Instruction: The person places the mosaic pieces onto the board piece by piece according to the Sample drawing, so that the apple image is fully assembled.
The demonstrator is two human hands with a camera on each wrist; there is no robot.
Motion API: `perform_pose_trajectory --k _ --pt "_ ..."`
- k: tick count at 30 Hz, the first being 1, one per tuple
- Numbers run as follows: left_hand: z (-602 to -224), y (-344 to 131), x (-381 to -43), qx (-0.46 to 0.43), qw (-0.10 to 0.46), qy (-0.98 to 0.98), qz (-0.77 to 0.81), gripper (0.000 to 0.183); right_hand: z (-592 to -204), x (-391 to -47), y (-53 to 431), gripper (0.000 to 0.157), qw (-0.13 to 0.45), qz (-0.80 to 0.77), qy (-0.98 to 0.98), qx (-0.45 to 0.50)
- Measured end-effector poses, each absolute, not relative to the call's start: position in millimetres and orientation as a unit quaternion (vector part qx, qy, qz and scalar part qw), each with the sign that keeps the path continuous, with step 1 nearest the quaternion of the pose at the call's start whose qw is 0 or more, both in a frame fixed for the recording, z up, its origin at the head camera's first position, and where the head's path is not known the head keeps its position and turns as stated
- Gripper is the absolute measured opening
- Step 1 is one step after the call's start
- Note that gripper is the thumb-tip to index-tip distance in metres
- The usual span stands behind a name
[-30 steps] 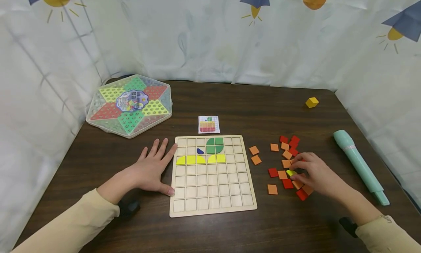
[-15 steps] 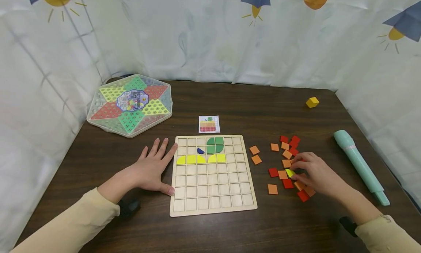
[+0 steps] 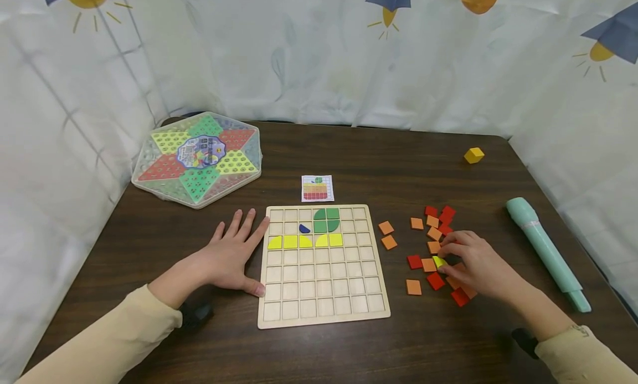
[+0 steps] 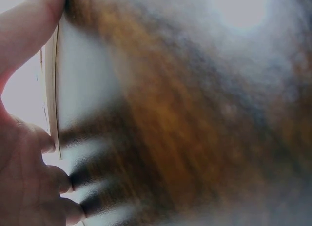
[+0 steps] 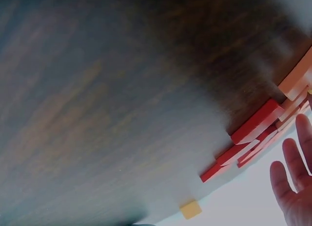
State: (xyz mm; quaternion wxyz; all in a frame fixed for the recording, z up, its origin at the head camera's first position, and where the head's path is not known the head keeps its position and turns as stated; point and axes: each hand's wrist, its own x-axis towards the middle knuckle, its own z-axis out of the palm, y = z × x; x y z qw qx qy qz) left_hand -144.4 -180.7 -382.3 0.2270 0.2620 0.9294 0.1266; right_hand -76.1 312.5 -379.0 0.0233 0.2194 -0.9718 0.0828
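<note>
My left hand (image 3: 226, 257) lies spread on the table, its thumb and index fingertip touching the left edge of a wooden grid board (image 3: 344, 318). Several yellow pieces (image 3: 291, 241) form a row on the board, below a green leaf-like group of tiles (image 3: 326, 220) and a small dark blue piece (image 3: 304, 229). To the board's right, my right hand (image 3: 480, 265) pinches a yellow curved-edge piece (image 3: 438, 262) between thumb and finger. Around it lie loose orange tiles (image 3: 413, 287) and red tiles (image 3: 436, 281); the hand hides some. The left wrist view also shows the left hand (image 4: 29, 172) by the board's edge.
A small pattern card (image 3: 317, 188) lies behind the board. A hexagonal Chinese checkers box (image 3: 199, 159) sits at the back left. On the right are a mint-green tube-like object (image 3: 545, 251) and, farther back, a yellow block (image 3: 474, 155). Curtains surround the table.
The yellow piece at my right fingertips has turned slightly, and a red tile just below it has rotated. Nearby tiles have shifted a little. My left hand has stayed in place.
</note>
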Motion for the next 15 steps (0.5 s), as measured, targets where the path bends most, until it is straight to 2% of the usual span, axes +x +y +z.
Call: perform_pose_trajectory --k 6,11,15 --pt "-382.5 -180.8 -144.5 0.264 0.225 0.929 0.130 0.139 -374.1 -74.7 312.8 0.021 -0.004 0.087 -0.974 0.207" --pt "-382.2 -181.0 -144.2 0.263 0.225 0.929 0.129 0.139 -364.2 -80.0 302.9 0.022 0.025 0.093 -0.967 0.235" --pt "-382.7 -180.9 -144.1 0.262 0.226 0.929 0.131 0.139 -359.9 -97.1 274.9 0.020 0.031 0.103 -0.955 0.276"
